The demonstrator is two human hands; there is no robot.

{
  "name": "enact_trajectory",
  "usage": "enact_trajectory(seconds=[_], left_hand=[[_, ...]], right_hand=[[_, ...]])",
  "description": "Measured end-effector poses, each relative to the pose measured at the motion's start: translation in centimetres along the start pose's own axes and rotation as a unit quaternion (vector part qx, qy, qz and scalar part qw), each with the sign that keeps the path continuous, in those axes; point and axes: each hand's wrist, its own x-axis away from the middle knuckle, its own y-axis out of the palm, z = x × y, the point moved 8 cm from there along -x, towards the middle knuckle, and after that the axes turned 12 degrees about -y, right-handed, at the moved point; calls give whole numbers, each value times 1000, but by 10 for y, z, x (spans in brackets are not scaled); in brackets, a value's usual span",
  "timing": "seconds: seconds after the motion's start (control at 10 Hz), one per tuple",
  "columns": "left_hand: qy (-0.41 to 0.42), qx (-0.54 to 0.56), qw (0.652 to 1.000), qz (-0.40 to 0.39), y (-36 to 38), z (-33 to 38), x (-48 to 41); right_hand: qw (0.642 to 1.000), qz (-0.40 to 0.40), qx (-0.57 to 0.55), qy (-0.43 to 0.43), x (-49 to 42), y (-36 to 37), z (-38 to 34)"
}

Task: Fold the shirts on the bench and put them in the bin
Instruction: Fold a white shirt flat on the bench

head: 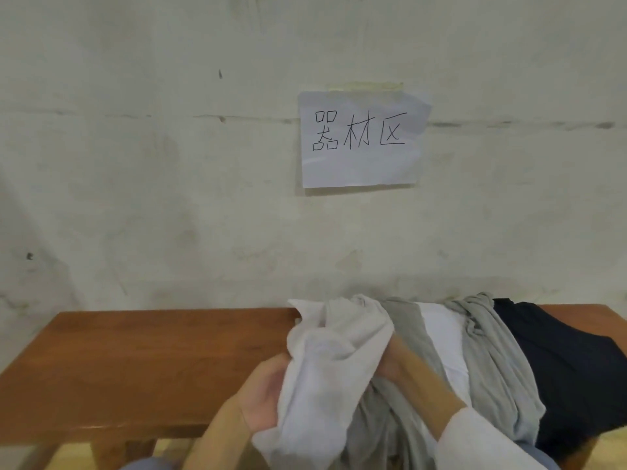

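While our left hand (268, 395) curls its fingers round the near edge of the white shirt (339, 361), our right hand (390, 362) is pushed into its far side, fingers hidden, so we cannot tell its grip. Beyond it, to the right, a grey shirt (492, 351) and a dark shirt (559, 361) lie heaped on the wooden surface (152, 361). A paper sign (363, 140) hangs on the wall behind.
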Motion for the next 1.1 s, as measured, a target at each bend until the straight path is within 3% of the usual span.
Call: enact_trajectory(seconds=[0.1, 0.2, 0.3, 0.4, 0.5, 0.6, 0.7, 0.8, 0.9, 1.0, 1.1], left_hand=[[91, 2, 990, 107, -27, 11, -7], [212, 35, 961, 173, -29, 40, -10], [307, 13, 945, 115, -12, 59, -8], [280, 48, 958, 47, -16, 75, -34], [128, 80, 982, 112, -45, 58, -72], [-13, -176, 954, 244, -70, 14, -89], [-49, -293, 921, 251, -66, 1, -97], [-89, -329, 917, 209, -45, -1, -99], [-89, -224, 954, 179, -22, -1, -98], [13, -142, 976, 163, 3, 21, -87], [105, -73, 983, 134, 19, 40, -78]], right_hand=[[996, -40, -39, 67, -3, -29, -6], [996, -81, -22, 33, 14, -54, -45], [996, -32, -61, -64, 20, -93, -93], [993, -32, -104, -50, -1, -119, -92], [995, 59, -39, 67, -22, -156, -27], [980, 104, -22, 167, -16, -175, 31], [978, 103, -47, 175, -9, -188, 46], [985, 55, -47, 158, 2, -186, 36], [988, -12, -120, 99, 6, -172, 4], [959, -25, -272, -69, -2, -183, -48], [941, -25, -299, -155, -8, -192, -66]])
